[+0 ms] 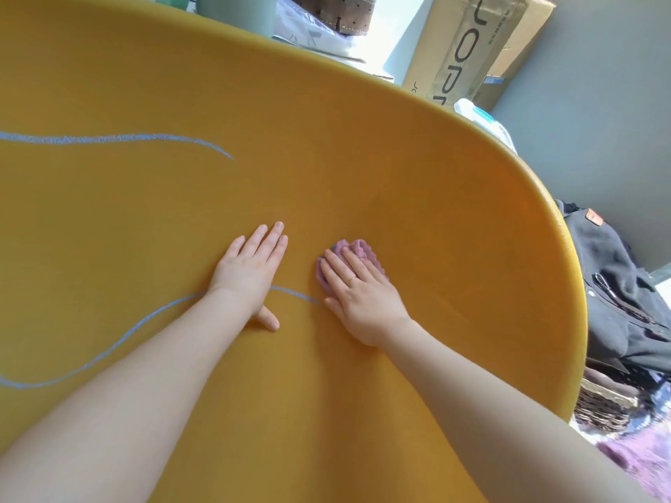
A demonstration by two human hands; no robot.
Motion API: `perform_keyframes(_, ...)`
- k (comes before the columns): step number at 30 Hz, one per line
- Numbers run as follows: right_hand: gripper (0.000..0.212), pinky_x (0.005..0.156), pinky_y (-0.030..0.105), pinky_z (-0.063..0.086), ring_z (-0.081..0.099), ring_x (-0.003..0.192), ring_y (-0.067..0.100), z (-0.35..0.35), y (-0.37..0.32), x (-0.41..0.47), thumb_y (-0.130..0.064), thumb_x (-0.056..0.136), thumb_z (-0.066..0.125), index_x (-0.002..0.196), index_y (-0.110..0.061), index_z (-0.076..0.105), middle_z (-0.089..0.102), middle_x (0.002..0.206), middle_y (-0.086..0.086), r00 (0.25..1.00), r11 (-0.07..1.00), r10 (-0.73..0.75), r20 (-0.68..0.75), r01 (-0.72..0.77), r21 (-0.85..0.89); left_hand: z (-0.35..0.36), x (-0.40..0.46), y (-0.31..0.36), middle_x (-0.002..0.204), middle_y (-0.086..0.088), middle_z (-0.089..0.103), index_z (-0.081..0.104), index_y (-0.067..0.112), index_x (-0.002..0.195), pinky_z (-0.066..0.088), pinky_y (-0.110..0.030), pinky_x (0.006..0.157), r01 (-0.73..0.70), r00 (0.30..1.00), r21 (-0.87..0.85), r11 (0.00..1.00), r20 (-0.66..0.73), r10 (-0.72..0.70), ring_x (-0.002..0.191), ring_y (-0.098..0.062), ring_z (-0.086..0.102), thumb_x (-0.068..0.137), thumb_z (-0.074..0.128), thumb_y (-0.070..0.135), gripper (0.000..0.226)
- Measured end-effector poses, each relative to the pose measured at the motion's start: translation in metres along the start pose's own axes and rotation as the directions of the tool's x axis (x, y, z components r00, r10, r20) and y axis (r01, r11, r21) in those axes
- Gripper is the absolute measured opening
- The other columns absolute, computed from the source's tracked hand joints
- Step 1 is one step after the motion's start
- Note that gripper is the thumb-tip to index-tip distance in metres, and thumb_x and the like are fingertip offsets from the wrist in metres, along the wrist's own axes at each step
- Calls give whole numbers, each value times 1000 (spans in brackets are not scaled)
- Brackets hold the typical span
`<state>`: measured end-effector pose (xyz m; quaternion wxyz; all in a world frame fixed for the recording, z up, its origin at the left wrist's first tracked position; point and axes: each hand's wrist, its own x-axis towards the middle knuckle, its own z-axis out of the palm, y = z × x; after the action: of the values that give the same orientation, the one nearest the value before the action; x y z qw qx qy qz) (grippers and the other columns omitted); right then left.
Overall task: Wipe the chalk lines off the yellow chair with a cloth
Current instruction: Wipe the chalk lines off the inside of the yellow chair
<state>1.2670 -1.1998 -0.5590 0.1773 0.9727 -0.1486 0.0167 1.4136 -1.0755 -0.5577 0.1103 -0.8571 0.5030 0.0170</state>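
Observation:
The yellow chair (363, 157) fills most of the view. A pale blue chalk line (120, 139) curves across its upper left. A second chalk line (109, 352) sweeps from the lower left up under my left wrist and ends at my right hand. My left hand (250, 270) lies flat on the chair with straight fingers. To its right, my right hand (357, 295) presses a bunched purple cloth (357, 250) against the chair with straight fingers, at the end of the lower line. Most of the cloth is hidden under the hand.
Beyond the chair's right rim hangs a dark grey bag (624, 285), with a woven basket (602, 401) and purple fabric (639, 455) below it. A cardboard box (468, 49) leans on the grey wall behind. A pale green container (236, 10) stands at the top.

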Motion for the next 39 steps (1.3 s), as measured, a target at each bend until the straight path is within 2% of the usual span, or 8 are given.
perform_keyframes(2,56,108,34,34,47,127,22,1,14,2,-41,85,33,130,-15,51,53,135,0,1000,996,8,-9,-8,-88,2,-1,0,153,-4,-29,-19,11,146,2,-36,118,7,1000,-12,1000,-2,-7,145,-20,-16,58,68,70,137)
perform_keyframes(8,40,106,39,34,51,123,24,-31,65,35,-28,90,42,126,-16,56,57,131,0,966,952,135,-220,-188,-241,5,-1,-1,152,-1,-31,-21,13,146,2,-36,118,10,1000,-20,1000,19,-10,144,-18,-18,60,67,70,135)
perform_keyframes(15,54,110,28,-20,-1,144,26,-71,112,58,-16,97,29,147,-14,9,8,156,3,908,942,235,-348,-301,-151,9,4,-3,151,-1,-34,-25,14,144,1,-37,118,1,1000,-16,1000,22,0,143,-19,-21,60,64,73,136)
perform_keyframes(20,54,114,44,10,31,135,35,-25,53,59,-30,85,34,135,-11,42,42,143,9,963,985,130,-237,-153,-80,12,4,-6,151,0,-35,-24,15,144,-1,-36,118,-16,1000,-29,999,1,16,143,-18,-22,61,62,73,133)
perform_keyframes(24,58,115,34,2,30,137,29,0,1,34,-39,85,24,136,-19,42,39,146,2,996,997,63,-65,-61,44,11,2,-6,152,-1,-32,-22,15,145,0,-36,118,-12,1000,-32,999,-17,11,144,-18,-19,61,63,73,133)
perform_keyframes(28,50,113,37,13,31,137,25,-1,2,21,-37,92,28,136,-21,43,39,146,0,998,998,-65,12,65,-4,8,0,-4,153,-2,-30,-20,14,146,0,-36,118,-6,1000,-36,999,-14,5,144,-18,-17,61,65,71,133)
perform_keyframes(31,44,104,41,35,52,121,26,-17,38,23,-26,87,32,122,-20,59,58,129,2,996,993,52,-78,-60,-104,7,-2,-3,153,-2,-29,-20,13,146,1,-36,118,-2,1000,-45,999,2,2,145,-19,-17,63,64,70,131)
perform_keyframes(39,55,111,28,-16,3,143,25,-81,116,29,-15,92,22,146,-17,18,13,155,3,895,925,296,-335,-356,-133,8,-2,-3,152,-2,-31,-22,13,145,1,-36,118,5,1000,-46,999,22,-4,144,-18,-18,65,63,70,130)
